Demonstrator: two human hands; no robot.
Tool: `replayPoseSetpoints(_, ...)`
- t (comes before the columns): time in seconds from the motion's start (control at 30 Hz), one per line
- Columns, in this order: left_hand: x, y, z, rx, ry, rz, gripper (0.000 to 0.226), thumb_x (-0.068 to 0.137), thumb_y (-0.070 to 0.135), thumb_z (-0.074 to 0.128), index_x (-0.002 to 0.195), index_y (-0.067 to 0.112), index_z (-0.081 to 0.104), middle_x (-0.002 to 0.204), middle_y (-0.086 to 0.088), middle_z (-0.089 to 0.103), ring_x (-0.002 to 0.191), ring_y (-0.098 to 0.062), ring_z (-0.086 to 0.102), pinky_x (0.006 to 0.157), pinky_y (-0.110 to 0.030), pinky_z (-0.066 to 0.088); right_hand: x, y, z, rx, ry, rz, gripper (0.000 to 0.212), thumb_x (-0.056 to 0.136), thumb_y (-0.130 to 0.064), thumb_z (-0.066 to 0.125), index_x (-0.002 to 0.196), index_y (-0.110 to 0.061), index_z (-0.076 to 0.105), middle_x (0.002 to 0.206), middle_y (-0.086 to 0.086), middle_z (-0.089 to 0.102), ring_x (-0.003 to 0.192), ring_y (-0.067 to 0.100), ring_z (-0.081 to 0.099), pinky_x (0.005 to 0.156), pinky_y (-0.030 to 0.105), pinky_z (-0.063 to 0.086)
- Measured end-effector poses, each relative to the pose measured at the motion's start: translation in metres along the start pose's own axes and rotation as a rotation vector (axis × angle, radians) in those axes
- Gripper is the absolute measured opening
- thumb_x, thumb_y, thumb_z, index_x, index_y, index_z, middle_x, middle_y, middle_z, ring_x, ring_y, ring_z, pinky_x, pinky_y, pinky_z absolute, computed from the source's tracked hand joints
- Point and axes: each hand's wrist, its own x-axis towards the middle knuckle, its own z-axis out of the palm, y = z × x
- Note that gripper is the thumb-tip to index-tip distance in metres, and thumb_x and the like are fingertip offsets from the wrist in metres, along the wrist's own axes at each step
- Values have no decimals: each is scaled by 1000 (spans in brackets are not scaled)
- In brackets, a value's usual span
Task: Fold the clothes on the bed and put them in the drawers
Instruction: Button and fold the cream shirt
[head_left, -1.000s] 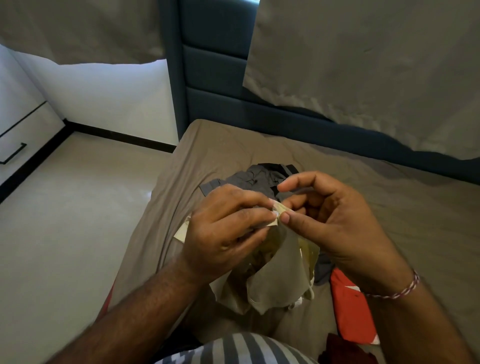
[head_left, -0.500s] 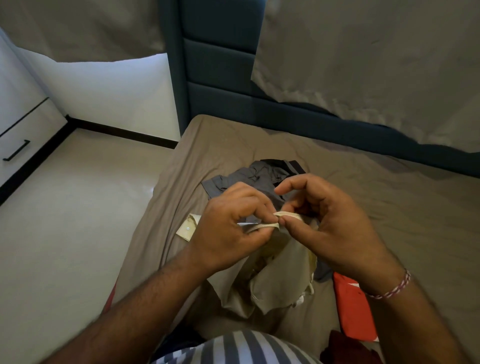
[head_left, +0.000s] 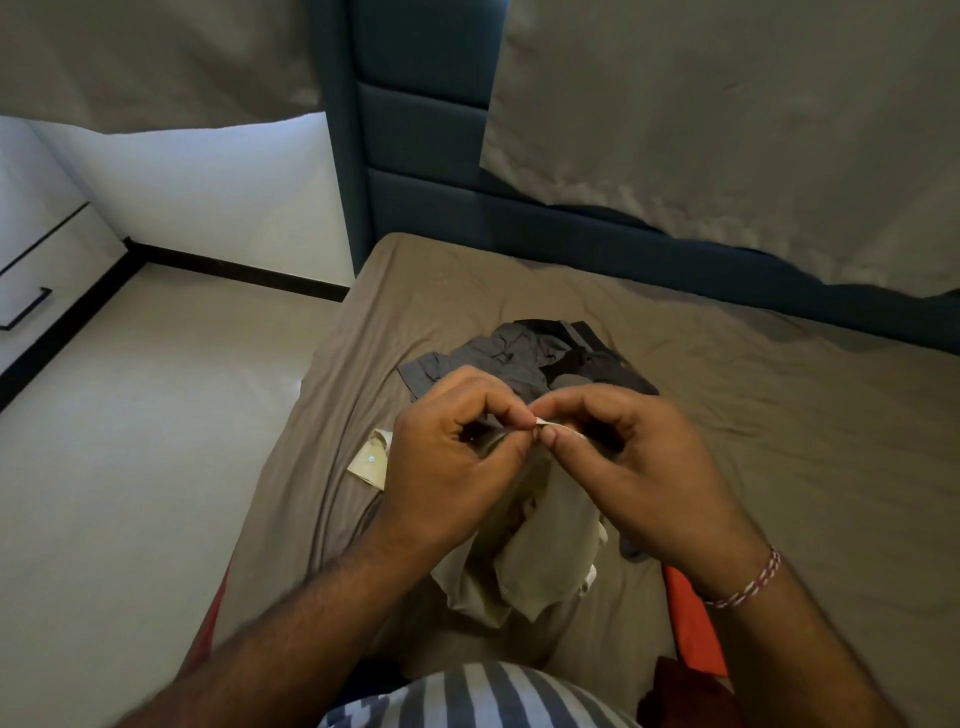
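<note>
A pale cream shirt (head_left: 540, 561) hangs bunched over the brown bed (head_left: 779, 415), one buttoned cuff sticking out to the left. My left hand (head_left: 447, 457) and my right hand (head_left: 623, 457) meet above it, each pinching the same cream edge between thumb and fingertips. Just behind my hands a crumpled dark grey garment (head_left: 519, 353) lies on the sheet. A red-orange garment (head_left: 696, 623) lies by my right wrist, with a dark red one (head_left: 685, 696) below it. White drawers (head_left: 31, 291) with a black handle stand at the far left.
A dark blue padded headboard (head_left: 426, 156) rises behind the bed. Grey cloth (head_left: 727, 104) hangs over it at the right and top left. Pale floor (head_left: 130, 467) runs between the bed's left edge and the drawers.
My hands have risen slightly and drawn the cream edge taut between the fingertips. The right hand's fingers have closed down onto the fabric; the shirt hangs a little lower.
</note>
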Motion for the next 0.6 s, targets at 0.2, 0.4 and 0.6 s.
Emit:
replayPoseSetpoints(0.2, 1, -10, -4, 204, -71, 83, 8, 89, 21, 75, 94, 16, 70, 93, 9, 65, 85, -8, 63, 69, -21, 54, 5, 15, -3, -115, -98, 110, 16, 99, -40, 61, 90, -36, 74, 81, -15, 71, 77, 6, 66, 64, 29, 54)
replayPoseSetpoints(0.4, 21, -33, -39, 357, -565, -53, 20, 92, 44, 63, 102, 33, 76, 91, 23, 68, 91, 1, 65, 76, -23, 57, 5, 30, -7, 41, -169, 195, 30, 91, -49, 68, 69, -29, 67, 64, -8, 60, 61, 6, 54, 59, 34, 45)
replayPoseSetpoints(0.6, 22, -52, -66, 495, -262, 91, 24, 94, 13, 67, 116, 19, 77, 104, 5, 74, 94, -2, 64, 86, -19, 52, 1, 31, -20, 42, -312, 175, 18, 82, -44, 75, 92, -29, 74, 93, -10, 74, 86, 9, 71, 73, 34, 63)
